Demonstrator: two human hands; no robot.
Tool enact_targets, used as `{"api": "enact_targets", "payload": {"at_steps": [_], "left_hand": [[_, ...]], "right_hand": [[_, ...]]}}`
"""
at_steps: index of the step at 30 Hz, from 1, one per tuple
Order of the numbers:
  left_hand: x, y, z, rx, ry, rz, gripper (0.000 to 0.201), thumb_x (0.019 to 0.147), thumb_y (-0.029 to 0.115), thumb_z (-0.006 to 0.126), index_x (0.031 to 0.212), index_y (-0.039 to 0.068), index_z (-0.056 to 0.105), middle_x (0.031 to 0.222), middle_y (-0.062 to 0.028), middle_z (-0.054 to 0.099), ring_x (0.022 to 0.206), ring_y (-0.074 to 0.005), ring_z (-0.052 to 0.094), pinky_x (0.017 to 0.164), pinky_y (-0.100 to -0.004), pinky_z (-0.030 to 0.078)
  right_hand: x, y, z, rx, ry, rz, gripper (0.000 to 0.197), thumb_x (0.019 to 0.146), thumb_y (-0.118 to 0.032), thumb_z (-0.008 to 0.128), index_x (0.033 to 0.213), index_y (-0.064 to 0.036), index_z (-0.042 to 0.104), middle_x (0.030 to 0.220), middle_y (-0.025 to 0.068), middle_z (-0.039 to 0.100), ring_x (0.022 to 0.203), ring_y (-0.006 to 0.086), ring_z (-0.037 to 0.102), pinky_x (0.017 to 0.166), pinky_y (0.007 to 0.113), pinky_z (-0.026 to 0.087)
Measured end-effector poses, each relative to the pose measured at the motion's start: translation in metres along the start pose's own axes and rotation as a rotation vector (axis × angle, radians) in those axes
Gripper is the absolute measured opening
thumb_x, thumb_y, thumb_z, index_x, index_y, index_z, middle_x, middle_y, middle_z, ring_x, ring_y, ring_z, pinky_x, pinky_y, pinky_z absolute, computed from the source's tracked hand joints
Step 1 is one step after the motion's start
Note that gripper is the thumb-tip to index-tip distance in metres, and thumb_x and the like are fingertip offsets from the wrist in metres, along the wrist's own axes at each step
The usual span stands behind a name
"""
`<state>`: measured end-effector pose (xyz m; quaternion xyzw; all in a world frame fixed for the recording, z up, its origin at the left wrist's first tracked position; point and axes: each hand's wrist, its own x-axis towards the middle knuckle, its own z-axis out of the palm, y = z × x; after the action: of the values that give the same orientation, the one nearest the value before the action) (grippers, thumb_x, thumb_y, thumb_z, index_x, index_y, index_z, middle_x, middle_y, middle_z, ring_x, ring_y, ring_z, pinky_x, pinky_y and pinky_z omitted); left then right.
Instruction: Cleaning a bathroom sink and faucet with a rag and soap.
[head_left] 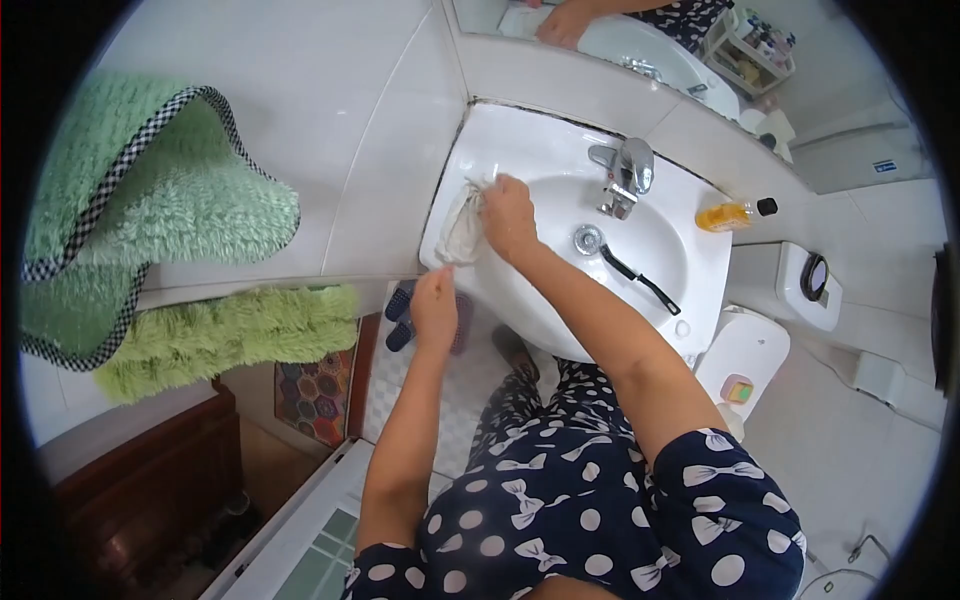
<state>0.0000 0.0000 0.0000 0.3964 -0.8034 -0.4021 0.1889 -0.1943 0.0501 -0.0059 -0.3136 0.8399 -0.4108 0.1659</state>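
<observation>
A thin white cloth (462,232) stretches over the left rim of the white washbasin (560,130). My right hand (508,218) is closed on its far, right side, near the bowl. Just off the basin's left front corner, my left hand (435,308) has its fingers pinched at the cloth's near end. Inside the bowl, a slim black-handled tool (640,278) lies slanting beside the round metal drain (588,239); its kind is unclear. Behind the bowl stands a chrome faucet (626,180).
A bottle of orange liquid (728,216) rests at the basin's right back edge. To the right is a white toilet (745,350). Green fluffy mats (200,215) hang at the left. Slippers (399,318) lie on the floor, and a mirror (640,50) spans the back wall.
</observation>
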Motion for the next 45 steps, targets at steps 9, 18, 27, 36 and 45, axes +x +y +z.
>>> {"api": "enact_targets", "payload": {"at_steps": [9,18,27,36,45], "left_hand": [[-0.046,-0.044,-0.013,-0.006,-0.034,-0.028,0.022,0.093,0.009,0.059,0.111,0.001,0.068,0.098,-0.0074,0.066,0.092,-0.0179,0.062,0.085,-0.0288,0.048],[-0.103,-0.109,-0.022,-0.338,-0.152,-0.544,0.025,0.096,0.011,0.056,0.119,0.001,0.063,0.1,-0.0032,0.064,0.088,-0.0104,0.058,0.075,-0.0246,0.046],[-0.122,-0.118,-0.035,-0.364,-0.134,-0.793,0.027,0.096,0.015,0.058,0.12,0.004,0.062,0.106,-0.0037,0.064,0.089,-0.0126,0.06,0.076,-0.027,0.048],[-0.118,-0.109,-0.019,-0.388,-0.137,-0.852,0.028,0.094,0.016,0.061,0.121,0.006,0.062,0.108,-0.0049,0.064,0.089,-0.013,0.061,0.076,-0.0272,0.048],[-0.117,-0.099,-0.016,-0.407,-0.157,-0.818,0.029,0.095,0.016,0.059,0.121,0.004,0.062,0.109,-0.0062,0.065,0.09,-0.014,0.062,0.078,-0.0273,0.049]], "right_hand": [[-0.054,-0.016,0.046,-0.443,0.057,-0.323,0.066,0.087,-0.03,0.065,0.14,0.0008,0.043,0.152,0.0229,0.031,0.142,0.0448,0.024,0.113,0.059,0.024],[0.001,0.009,0.035,-0.598,-0.101,-0.443,0.08,0.089,-0.057,0.053,0.149,-0.007,0.035,0.16,0.0143,0.022,0.147,0.0386,0.016,0.117,0.06,0.01],[0.091,0.034,0.014,-0.662,-0.136,-0.417,0.067,0.093,-0.056,0.046,0.149,-0.0192,0.036,0.161,0.0094,0.021,0.148,0.0317,0.017,0.118,0.055,0.012],[0.131,0.052,0.005,-0.438,-0.058,-0.458,0.043,0.092,-0.038,0.056,0.131,-0.0222,0.053,0.151,0.0122,0.035,0.146,0.0298,0.023,0.119,0.052,0.014],[0.154,0.04,-0.014,-0.669,0.042,-0.527,0.03,0.089,-0.016,0.055,0.119,-0.0165,0.062,0.137,0.0121,0.05,0.133,0.0301,0.042,0.11,0.05,0.032]]}}
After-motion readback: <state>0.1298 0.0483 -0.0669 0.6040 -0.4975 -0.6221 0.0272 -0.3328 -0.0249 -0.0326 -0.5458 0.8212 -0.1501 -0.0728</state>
